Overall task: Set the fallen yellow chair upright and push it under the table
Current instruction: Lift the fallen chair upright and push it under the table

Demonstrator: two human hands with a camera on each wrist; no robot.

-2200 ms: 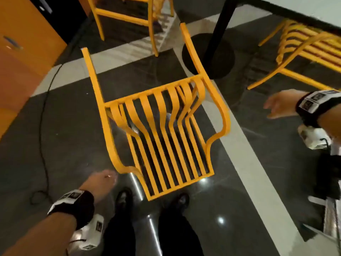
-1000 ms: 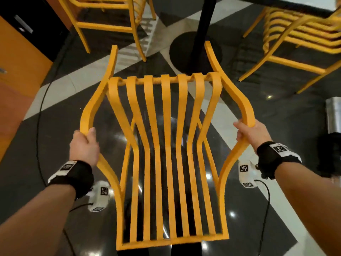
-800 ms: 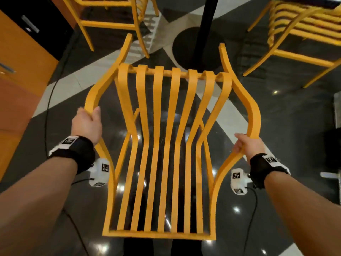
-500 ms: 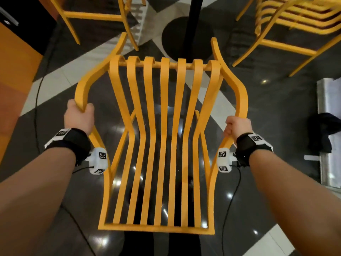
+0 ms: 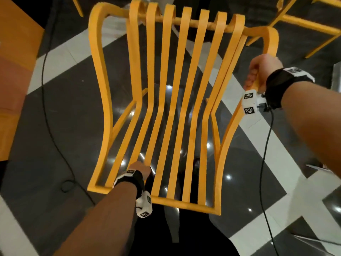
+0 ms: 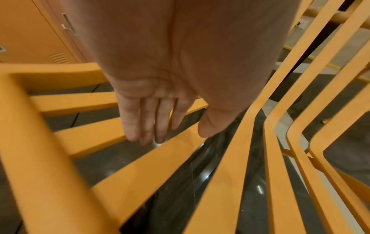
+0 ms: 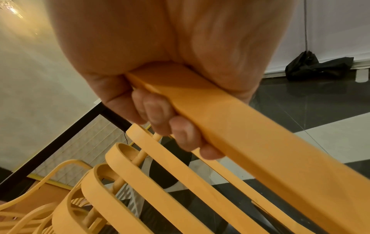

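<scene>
Right now the yellow chair [image 5: 177, 108] fills the middle of the head view, its slats running from the near edge by the person's legs to a far cross rail, with the dark and white tiled floor [image 5: 60, 111] showing between them. The right hand [image 5: 262, 71] is at the chair's right side rail, toward the far end; in the right wrist view its fingers [image 7: 158, 114] are curled tightly round that rail, so this grip is fully closed on the chair. The left hand [image 5: 140, 168] is at the near left part of the slats, just beyond the near cross rail; the left wrist view shows its fingers [image 6: 148, 120] straight and together with the thumb apart, lying over the slats and holding nothing. Whether the fingertips actually touch a slat cannot be told, as that view is blurred there. A second chair [image 5: 302, 21] stands at the far right, cut off by the frame. The counter [image 7: 52, 76] appears only in the right wrist view, as a pale surface with a dark edge beyond the chair's far end. A black cable [image 5: 46, 100] trails across the floor on the left, beside an orange cabinet [image 5: 16, 71].
</scene>
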